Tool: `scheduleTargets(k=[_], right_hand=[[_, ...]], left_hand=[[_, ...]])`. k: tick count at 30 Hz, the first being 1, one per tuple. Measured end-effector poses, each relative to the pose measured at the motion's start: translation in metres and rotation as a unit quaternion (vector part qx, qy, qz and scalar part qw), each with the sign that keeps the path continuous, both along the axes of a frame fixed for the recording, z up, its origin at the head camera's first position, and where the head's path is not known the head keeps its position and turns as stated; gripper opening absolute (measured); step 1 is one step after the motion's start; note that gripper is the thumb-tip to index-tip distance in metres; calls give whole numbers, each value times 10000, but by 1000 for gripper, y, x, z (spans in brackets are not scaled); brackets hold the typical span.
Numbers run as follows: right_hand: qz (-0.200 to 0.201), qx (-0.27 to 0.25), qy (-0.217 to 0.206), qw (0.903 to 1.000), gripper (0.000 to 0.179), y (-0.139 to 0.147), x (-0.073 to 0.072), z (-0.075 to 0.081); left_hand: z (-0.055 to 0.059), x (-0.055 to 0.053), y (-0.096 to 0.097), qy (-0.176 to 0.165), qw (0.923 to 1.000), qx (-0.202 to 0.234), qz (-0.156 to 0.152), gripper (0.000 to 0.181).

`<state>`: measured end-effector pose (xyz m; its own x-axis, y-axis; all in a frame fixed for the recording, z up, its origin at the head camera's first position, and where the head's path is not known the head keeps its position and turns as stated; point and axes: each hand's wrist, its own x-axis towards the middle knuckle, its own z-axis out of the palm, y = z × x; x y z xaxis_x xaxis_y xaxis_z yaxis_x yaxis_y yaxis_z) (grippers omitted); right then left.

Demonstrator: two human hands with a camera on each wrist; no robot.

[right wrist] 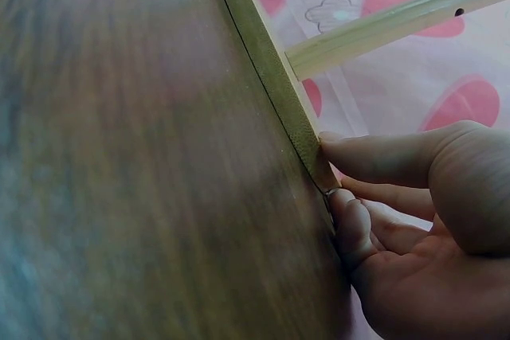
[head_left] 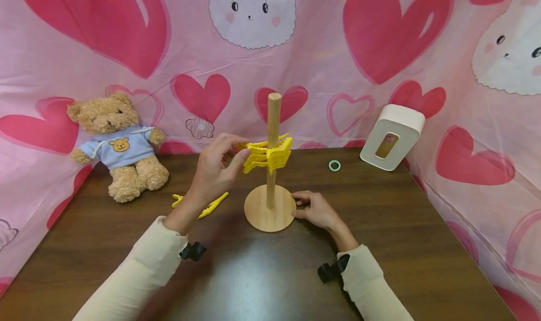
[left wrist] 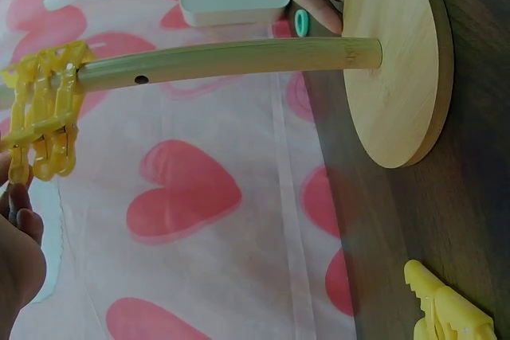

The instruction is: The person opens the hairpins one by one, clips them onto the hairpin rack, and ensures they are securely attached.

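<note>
A round wooden base (head_left: 262, 217) with an upright wooden post (head_left: 274, 119) stands on the table. Several yellow plastic clothespins (head_left: 279, 159) are clamped on the post, stacked close one above another at mid-height. My left hand (head_left: 215, 166) pinches the handle end of an upper clothespin between thumb and fingers, left of the post. In the left wrist view the stacked clothespins (left wrist: 60, 137) surround the post. My right hand (head_left: 317, 210) grips the base's right edge; the right wrist view shows the thumb against the rim (right wrist: 275, 77) and the other fingers low beside it.
Loose yellow clothespins (head_left: 213, 205) lie on the table behind my left forearm. A teddy bear (head_left: 127, 147) in a blue top leans on the back left cloth. At the back right are a small green ring (head_left: 334, 165) and a white box (head_left: 367, 145) with an oblong opening.
</note>
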<state>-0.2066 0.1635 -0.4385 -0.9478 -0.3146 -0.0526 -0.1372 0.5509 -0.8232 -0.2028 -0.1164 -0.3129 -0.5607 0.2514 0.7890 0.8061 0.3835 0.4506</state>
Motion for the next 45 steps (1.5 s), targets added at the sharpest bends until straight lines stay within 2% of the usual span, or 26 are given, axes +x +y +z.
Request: scheduleTargets(k=[14,28,32,39,45], right_hand=[[0,-49,8,10000,49,0,1,-1],[-12,-84,-10,10000,49,0,1,0],[-27,-77,-1,10000,49,0,1,0],[20,-65,42,10000,49,1,1,0],[-8,-69,16,10000,49,1,1,0]], left_hand=[[-4,2,-8,-330,9989,308,84,34],[-17,5,-28,-943,9944,308,360,32],[-22,6,-37,-1251,9908,257,440,31],[-35,10,-55,-1903,9789,271,693,30],[-47,12,-68,-2167,9710,381,939,31]])
